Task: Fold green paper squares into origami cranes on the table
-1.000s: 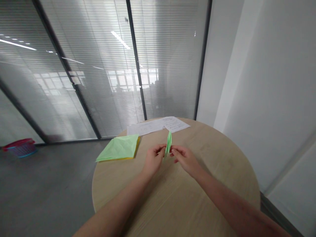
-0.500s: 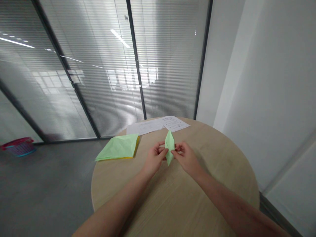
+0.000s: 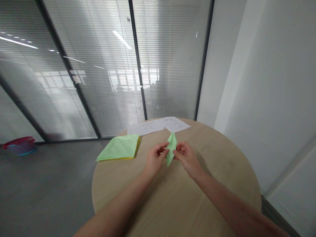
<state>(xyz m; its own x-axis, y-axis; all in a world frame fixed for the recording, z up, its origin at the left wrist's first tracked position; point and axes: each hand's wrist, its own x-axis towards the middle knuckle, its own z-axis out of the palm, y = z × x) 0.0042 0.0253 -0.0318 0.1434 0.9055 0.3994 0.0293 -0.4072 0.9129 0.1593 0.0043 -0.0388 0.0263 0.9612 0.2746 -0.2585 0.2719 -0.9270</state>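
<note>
A small folded piece of light green paper (image 3: 172, 144), long and pointed at both ends, stands nearly upright between my hands above the table. My left hand (image 3: 156, 156) pinches its left edge between thumb and fingers. On the opposite edge, my right hand (image 3: 187, 158) grips it in the same way, thumb toward me. The fingertips behind the paper are partly hidden. To the left of my hands lies a larger stack of green paper (image 3: 120, 147), with a yellow layer showing along its right and front edges.
The round wooden table (image 3: 212, 194) fills the lower middle. Printed white sheets (image 3: 176, 124) lie at its far edge. A red and blue basket (image 3: 21, 146) stands on the grey floor at left. Glass panels with blinds (image 3: 170, 65) and a white wall (image 3: 278, 82) rise behind.
The folded green paper has tilted, its top leaning slightly to the right. My left fingers have shifted a little on its edge. The whole view has moved slightly.
</note>
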